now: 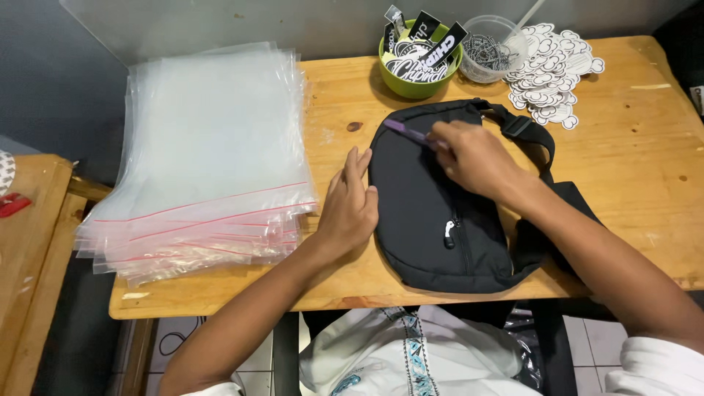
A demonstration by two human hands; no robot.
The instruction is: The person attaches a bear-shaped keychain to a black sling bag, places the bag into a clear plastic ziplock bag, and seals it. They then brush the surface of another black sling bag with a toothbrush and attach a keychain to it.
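Hands meet over a black waist bag (433, 220) lying on the wooden table (638, 169), just right of a stack of clear zip bags (205, 154). The left hand (350, 209) lies flat and open, palm down, fingers extended, touching the bag's left edge. The right hand (477, 158), wrist bent inward, pinches a thin purple tool (405, 132) against the bag's upper part.

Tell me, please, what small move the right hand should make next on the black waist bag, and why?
Probably draw the purple tab further along the black waist bag's top edge. The right hand pinches it there, and the left hand lies flat against the bag's left edge, steadying it on the wooden table.
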